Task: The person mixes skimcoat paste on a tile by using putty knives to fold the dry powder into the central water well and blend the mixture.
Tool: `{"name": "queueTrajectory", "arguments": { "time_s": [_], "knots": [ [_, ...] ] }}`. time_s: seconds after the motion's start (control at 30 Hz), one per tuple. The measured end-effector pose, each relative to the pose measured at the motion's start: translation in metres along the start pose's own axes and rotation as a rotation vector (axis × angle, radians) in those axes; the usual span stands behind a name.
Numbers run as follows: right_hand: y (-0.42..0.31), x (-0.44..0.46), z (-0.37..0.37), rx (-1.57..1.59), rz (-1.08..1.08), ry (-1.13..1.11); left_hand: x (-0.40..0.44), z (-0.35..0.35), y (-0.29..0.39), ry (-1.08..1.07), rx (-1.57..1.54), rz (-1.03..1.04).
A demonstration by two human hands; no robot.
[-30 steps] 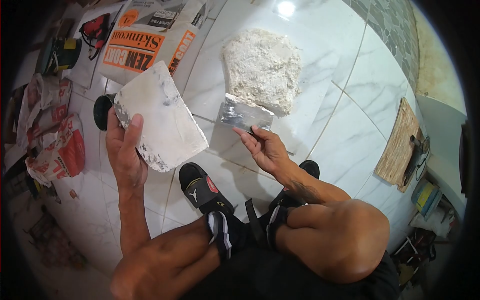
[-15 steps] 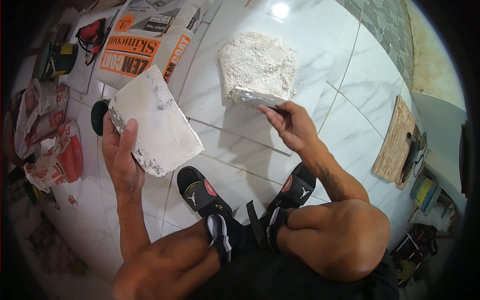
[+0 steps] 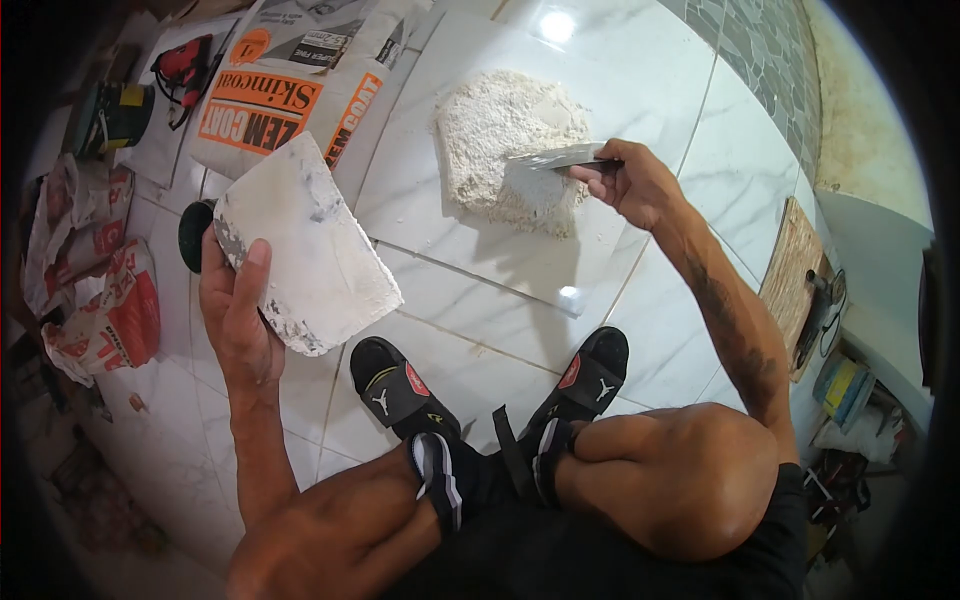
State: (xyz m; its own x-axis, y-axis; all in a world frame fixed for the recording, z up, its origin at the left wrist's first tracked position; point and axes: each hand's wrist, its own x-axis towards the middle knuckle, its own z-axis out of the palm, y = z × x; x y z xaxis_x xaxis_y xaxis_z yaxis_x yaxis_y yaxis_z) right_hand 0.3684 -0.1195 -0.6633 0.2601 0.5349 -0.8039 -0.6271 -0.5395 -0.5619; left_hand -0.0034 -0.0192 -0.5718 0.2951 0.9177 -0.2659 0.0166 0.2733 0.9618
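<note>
My left hand [image 3: 243, 310] is closed on the near left edge of a flat rectangular plastering board [image 3: 310, 245], its face smeared white with grey patches. The thumb lies over the top of the board. In my right hand [image 3: 640, 185] is a putty knife [image 3: 560, 157], gripped by its dark handle, its blade pointing left over a heap of off-white skim coat powder [image 3: 505, 130]. Whether the blade touches the powder, I cannot tell. The heap rests on a large marbled white tile [image 3: 430, 215].
A Zemcoat skimcoat bag [image 3: 270, 100] lies at upper left, near a red power tool [image 3: 183, 65] and a dark green bucket [image 3: 120, 115]. Torn red-and-white bags [image 3: 110, 310] are at far left. A wooden board [image 3: 788, 270] lies right, near a blue-and-yellow tub [image 3: 842, 388].
My right hand has moved up and to the right with the putty knife, from the heap's near edge to its right side. The board in my left hand has barely shifted.
</note>
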Motion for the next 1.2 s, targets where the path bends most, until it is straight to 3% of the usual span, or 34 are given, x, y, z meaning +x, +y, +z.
{"name": "queueTrajectory", "arguments": {
  "time_s": [0.33,0.6,0.77,0.87,0.97,1.07,1.2],
  "knots": [
    [-0.058,0.026,-0.011,-0.431,-0.057,0.043,0.0,0.0,0.0,0.008,0.023,-0.006],
    [-0.087,0.02,-0.027,-0.775,-0.295,0.089,-0.001,0.0,-0.001,0.016,0.035,-0.002],
    [-0.1,0.039,-0.044,-1.13,-0.254,0.149,-0.001,0.005,0.001,0.026,0.055,-0.011],
    [-0.1,0.064,-0.063,-1.151,-0.258,0.182,-0.002,0.007,0.003,0.016,0.048,0.0],
    [-0.107,0.099,-0.09,-1.162,-0.093,0.136,-0.003,0.008,0.004,0.024,0.058,-0.02],
    [-0.104,0.103,-0.088,-1.046,-0.167,0.125,-0.004,0.005,0.004,0.027,0.058,-0.026],
    [-0.102,0.118,-0.081,-1.137,-0.404,0.065,-0.005,0.004,0.001,0.033,0.028,-0.024]
  ]
}}
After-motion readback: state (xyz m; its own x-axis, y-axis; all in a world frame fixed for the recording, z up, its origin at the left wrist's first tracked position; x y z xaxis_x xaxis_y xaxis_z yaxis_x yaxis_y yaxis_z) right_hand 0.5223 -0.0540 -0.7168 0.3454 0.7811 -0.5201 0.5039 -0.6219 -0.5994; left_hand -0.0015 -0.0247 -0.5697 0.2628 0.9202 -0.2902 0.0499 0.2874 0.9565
